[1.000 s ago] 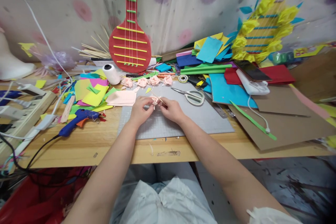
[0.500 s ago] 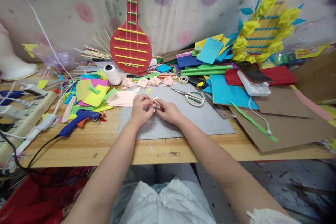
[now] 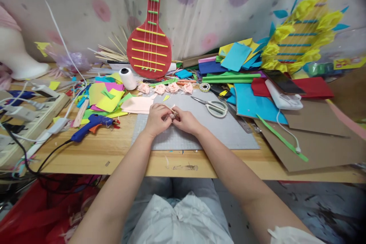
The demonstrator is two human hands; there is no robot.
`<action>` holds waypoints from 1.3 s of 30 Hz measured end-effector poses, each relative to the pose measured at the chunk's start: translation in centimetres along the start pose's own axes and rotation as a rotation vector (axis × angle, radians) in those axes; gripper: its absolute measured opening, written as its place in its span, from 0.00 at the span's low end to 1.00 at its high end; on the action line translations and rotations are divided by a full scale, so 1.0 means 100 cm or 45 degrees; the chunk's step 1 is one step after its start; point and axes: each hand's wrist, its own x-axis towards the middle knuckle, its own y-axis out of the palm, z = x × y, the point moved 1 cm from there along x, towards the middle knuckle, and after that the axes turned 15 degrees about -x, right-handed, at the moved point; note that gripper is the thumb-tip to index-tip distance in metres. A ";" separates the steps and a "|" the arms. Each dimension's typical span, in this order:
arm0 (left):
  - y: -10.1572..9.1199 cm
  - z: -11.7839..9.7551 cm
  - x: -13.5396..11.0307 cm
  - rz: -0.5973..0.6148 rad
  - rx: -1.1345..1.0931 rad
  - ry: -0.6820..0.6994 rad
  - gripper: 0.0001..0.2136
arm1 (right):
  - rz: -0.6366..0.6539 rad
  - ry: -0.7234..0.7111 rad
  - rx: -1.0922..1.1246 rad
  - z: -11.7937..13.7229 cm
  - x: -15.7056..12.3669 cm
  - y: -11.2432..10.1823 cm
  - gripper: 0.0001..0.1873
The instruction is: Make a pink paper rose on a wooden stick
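Over the grey cutting mat (image 3: 228, 139), my left hand (image 3: 158, 120) and my right hand (image 3: 186, 121) meet, both with fingers pinched together. Between them is a small pale pink paper piece (image 3: 172, 115), mostly covered by the fingers. A thin wooden stick (image 3: 172, 110) slants across it, its end at my right fingertips. Behind the hands lies a row of several pale pink paper flowers (image 3: 172, 87). Flat pink paper (image 3: 136, 105) rests to the left of my left hand. White-handled scissors (image 3: 215, 109) lie open on the mat, right of my right hand.
On the left are a blue glue gun (image 3: 93, 125), a power strip (image 3: 54, 112) with cables, and coloured paper scraps (image 3: 110, 100). A white thread spool (image 3: 127, 79) stands before a red paper instrument (image 3: 149, 51). Brown cardboard (image 3: 323, 148) covers the right side.
The view has shifted slightly, so the table things sit further right. My hands have drawn closer around the pink paper piece, and less of the stick shows.
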 end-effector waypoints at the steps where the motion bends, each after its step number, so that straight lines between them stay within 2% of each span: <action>1: 0.000 0.000 0.000 -0.003 -0.004 -0.001 0.04 | 0.004 0.002 0.011 0.000 0.000 0.000 0.14; 8: 0.000 0.003 0.000 -0.024 0.042 -0.011 0.02 | 0.027 0.011 0.073 0.000 0.001 -0.004 0.10; 17: -0.002 0.002 -0.002 -0.005 0.158 -0.029 0.04 | 0.047 0.009 0.045 -0.001 0.002 -0.005 0.09; 29: -0.001 0.009 -0.003 -0.043 0.041 -0.048 0.05 | 0.045 0.108 -0.028 -0.004 0.003 -0.002 0.09; 35: -0.001 0.008 -0.002 -0.073 0.060 0.011 0.05 | -0.016 0.059 0.203 -0.003 0.001 -0.003 0.09; 39: -0.001 0.009 -0.002 -0.070 0.061 -0.038 0.03 | -0.028 0.073 0.362 -0.003 0.001 -0.001 0.09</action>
